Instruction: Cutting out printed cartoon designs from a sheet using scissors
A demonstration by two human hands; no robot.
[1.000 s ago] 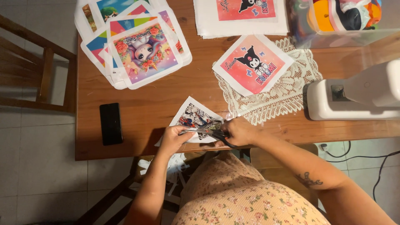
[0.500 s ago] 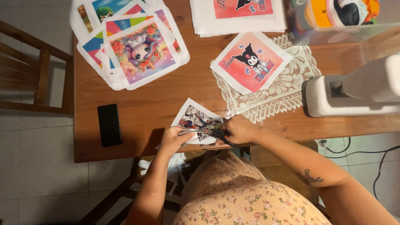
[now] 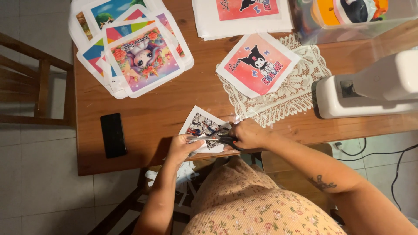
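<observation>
My left hand [image 3: 183,147] grips the near edge of a white fabric square printed with a black, red and blue cartoon picture [image 3: 202,127], held at the front edge of the wooden table [image 3: 143,117]. My right hand [image 3: 249,134] is closed around the handles of dark scissors [image 3: 217,140], whose blades point left across the square's lower edge toward my left hand. The two hands are close together over the print.
A stack of colourful printed squares [image 3: 143,56] lies at the back left, a pink one [image 3: 257,64] on a lace doily [image 3: 300,87], another [image 3: 244,13] at the back. A black phone [image 3: 113,135] lies left, a white sewing machine [image 3: 370,87] right. White offcuts [image 3: 183,174] lie below.
Both hands stay at the print with the scissors along its lower edge. The blades have shifted only slightly.
</observation>
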